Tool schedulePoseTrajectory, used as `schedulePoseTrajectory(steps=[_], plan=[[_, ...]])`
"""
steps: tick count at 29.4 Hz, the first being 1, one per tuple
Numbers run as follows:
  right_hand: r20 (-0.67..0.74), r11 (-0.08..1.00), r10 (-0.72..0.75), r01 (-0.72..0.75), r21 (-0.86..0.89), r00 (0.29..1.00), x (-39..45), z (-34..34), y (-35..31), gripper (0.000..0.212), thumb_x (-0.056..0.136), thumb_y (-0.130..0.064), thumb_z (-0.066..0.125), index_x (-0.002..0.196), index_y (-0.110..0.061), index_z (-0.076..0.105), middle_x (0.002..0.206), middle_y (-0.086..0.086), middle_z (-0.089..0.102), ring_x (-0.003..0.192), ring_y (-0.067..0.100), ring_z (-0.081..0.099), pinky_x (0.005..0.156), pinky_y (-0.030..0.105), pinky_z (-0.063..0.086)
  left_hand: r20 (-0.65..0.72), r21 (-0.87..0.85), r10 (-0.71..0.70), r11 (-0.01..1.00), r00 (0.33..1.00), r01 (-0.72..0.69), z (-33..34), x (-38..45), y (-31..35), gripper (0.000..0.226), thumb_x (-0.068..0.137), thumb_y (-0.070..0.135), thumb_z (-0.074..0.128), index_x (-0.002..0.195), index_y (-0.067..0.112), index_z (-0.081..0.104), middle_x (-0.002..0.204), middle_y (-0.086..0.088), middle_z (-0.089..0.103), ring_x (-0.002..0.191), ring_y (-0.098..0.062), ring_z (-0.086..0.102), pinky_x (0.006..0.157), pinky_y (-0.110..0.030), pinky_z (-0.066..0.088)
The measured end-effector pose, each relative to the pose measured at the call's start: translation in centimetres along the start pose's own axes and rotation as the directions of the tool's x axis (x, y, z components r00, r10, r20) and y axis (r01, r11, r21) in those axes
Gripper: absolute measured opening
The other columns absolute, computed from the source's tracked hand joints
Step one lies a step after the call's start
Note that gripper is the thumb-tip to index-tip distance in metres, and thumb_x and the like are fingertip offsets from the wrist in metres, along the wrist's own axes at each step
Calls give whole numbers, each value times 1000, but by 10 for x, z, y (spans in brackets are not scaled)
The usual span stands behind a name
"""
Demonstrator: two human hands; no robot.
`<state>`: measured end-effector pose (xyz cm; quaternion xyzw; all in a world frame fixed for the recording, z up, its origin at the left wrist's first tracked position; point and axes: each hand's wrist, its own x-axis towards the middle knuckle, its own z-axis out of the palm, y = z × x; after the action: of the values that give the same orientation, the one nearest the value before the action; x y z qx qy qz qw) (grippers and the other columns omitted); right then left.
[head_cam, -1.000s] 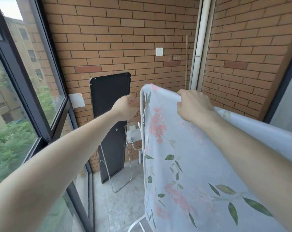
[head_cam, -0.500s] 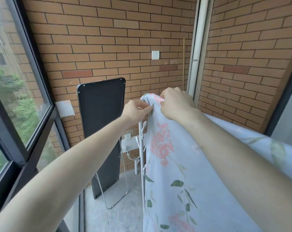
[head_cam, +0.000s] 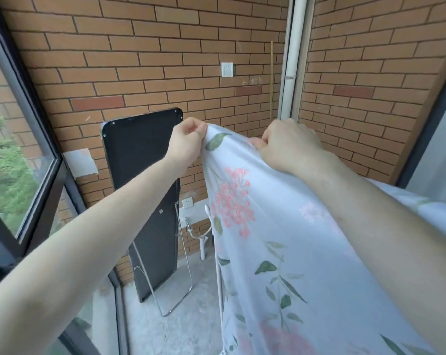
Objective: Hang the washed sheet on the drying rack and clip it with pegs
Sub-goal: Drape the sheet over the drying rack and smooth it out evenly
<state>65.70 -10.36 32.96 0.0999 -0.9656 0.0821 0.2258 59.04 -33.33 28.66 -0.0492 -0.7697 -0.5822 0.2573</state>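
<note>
Bare forearms, bare hands [head_cam: 188,142] (sleeveless)

We see a pale blue-white sheet [head_cam: 280,226] printed with pink flower clusters and green leaves. We see orange-brown bricks with dark joints on the wall [head_cam: 145,60], a few bricks darker red. The leaning panel [head_cam: 145,175] is black, the pipe [head_cam: 291,60] white, the window frame [head_cam: 37,129] dark grey, the floor [head_cam: 186,324] mottled grey.

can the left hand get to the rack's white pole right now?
Probably not as is: left hand is pinching the sheet corner. The pole shows bare below it, so once it lets go the path looks free.
</note>
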Motion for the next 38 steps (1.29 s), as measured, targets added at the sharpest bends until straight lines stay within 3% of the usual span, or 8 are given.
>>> schedulePoseTrajectory(steps=[6, 10, 13, 16, 22, 27, 32, 38], plan=[[3, 998, 60, -60, -27, 998, -5, -6, -4, 41, 102, -50, 52, 89, -15, 69, 79, 7, 48, 82, 34, 48, 72, 36, 38, 130, 286, -33, 958, 991, -6, 11, 4, -17, 23, 99, 31, 55, 83, 18, 64, 82, 5, 65, 77, -14, 58, 71, -30, 50], [-50, 998, 29, -32, -52, 998, -13, -8, -10, 31, 99, -47, 57, 97, -22, 75, 91, 7, 68, 89, 38, 60, 73, 36, 44, 136, 215, 65, 972, 989, -93, 13, 0, -23, 16, 93, 30, 66, 88, 17, 59, 89, 7, 63, 79, -12, 57, 73, -26, 48], [-39, 999, 7, -9, -51, 999, -17, -2, -18, 24, 100, -40, 57, 109, -25, 74, 109, 8, 71, 103, 37, 64, 74, 37, 43, 235, 209, 281, 920, 931, -331, 14, 0, -23, 23, 94, 18, 62, 117, 19, 61, 118, 7, 61, 110, -10, 59, 93, -28, 51], [-35, 997, 19, -22, -70, 999, -21, 6, -21, 27, 101, -37, 52, 117, -26, 71, 112, 11, 69, 102, 39, 63, 71, 37, 39, 384, 199, 291, 900, 876, -387, 14, -6, -20, 29, 102, 11, 48, 123, 20, 66, 117, 9, 70, 109, -9, 65, 98, -33, 54], [-57, 996, 49, -53, -78, 997, -20, 10, -33, 25, 100, -35, 51, 116, -32, 70, 104, 8, 70, 95, 38, 63, 69, 36, 39, 435, 204, 368, 849, 822, -488, 2, 1, -40, 33, 107, 23, 46, 137, 19, 60, 127, 8, 67, 117, -14, 62, 102, -41, 52], [-330, 996, -13, 40, 75, 944, -26, 30, -41, 25, 95, -30, 59, 116, -32, 72, 118, -11, 70, 104, 29, 65, 79, 37, 52, 447, 222, 359, 843, 819, -491, -1, 6, -59, 42, 104, 21, 49, 147, 24, 51, 139, 5, 57, 129, -14, 54, 109, -42, 47], [-465, 935, -165, 289, 207, 870, -43, 81, -58, 24, 88, -13, 68, 108, -22, 77, 120, -7, 69, 109, 19, 60, 101, 31, 40, 456, 256, 314, 850, 833, -461, -20, -4, -95, 46, 102, 16, 51, 147, 27, 49, 140, 8, 56, 132, -9, 50, 111, -35, 44], [-88, 888, -139, 164, 430, 986, -46, 155, -78, 29, 91, -22, 64, 119, -29, 69, 125, -16, 60, 114, 12, 58, 98, 35, 50, 412, 403, 202, 834, 888, -377, -46, -19, -141, 35, 101, 11, 55, 135, 19, 59, 130, 6, 58, 117, -14, 56, 101, -31, 47]])
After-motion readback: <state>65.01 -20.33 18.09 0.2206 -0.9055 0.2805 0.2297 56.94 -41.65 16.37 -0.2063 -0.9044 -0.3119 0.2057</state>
